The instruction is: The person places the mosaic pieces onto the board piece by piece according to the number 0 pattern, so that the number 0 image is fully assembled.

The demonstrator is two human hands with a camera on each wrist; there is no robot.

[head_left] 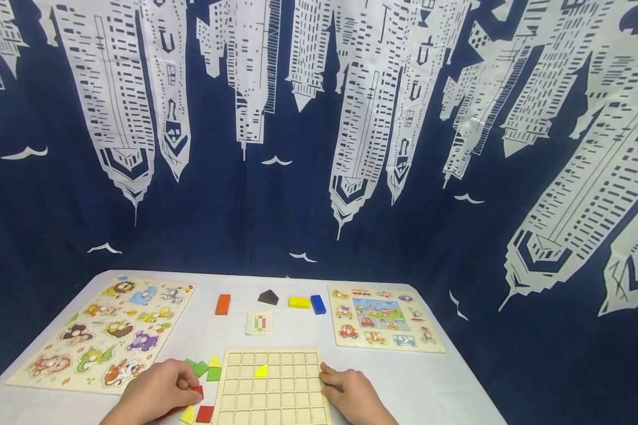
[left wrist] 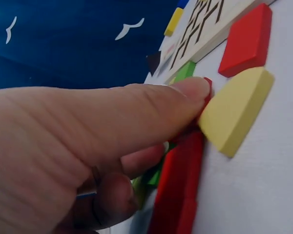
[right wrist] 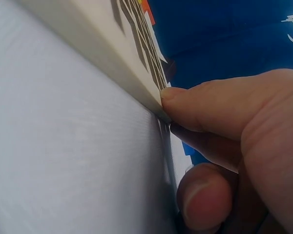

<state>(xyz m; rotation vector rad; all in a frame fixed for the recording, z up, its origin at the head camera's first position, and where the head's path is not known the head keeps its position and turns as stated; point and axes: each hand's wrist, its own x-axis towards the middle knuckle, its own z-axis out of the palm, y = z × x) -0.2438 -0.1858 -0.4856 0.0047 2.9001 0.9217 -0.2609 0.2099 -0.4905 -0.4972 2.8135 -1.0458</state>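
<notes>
At the near left edge of the grid board (head_left: 287,401), the left hand (head_left: 156,386) pinches a small red piece (head_left: 197,390) between thumb and fingers, the grip nearly closed. Right hand (head_left: 353,392) grips the board's right edge between thumb and finger.

Handling, judged by eye: red piece looks light, stiff and smooth, probably painted wood, unlikely to break but apt to slip or flip if squeezed off-centre. Best hold: opposite side edges, top face left free. Board appears rigid, likely light enough to slide when pushed; holding its rim seems sound. The yellow quarter-round piece (head_left: 261,371) lies on the grid, third column from the left, second row down; others lie loose left of the board, including a red square (head_left: 204,414) and a green piece (head_left: 213,373).

Surface: white worktop (head_left: 420,389), apparently smooth. Beyond the board is a small pattern card (head_left: 259,323); animal puzzle (head_left: 77,385) on the left, vehicle puzzle (head_left: 356,344) on the right.

Room: a navy curtain (head_left: 212,200) behind, printed with upside-down white skyscrapers; nothing past it shows.
</notes>
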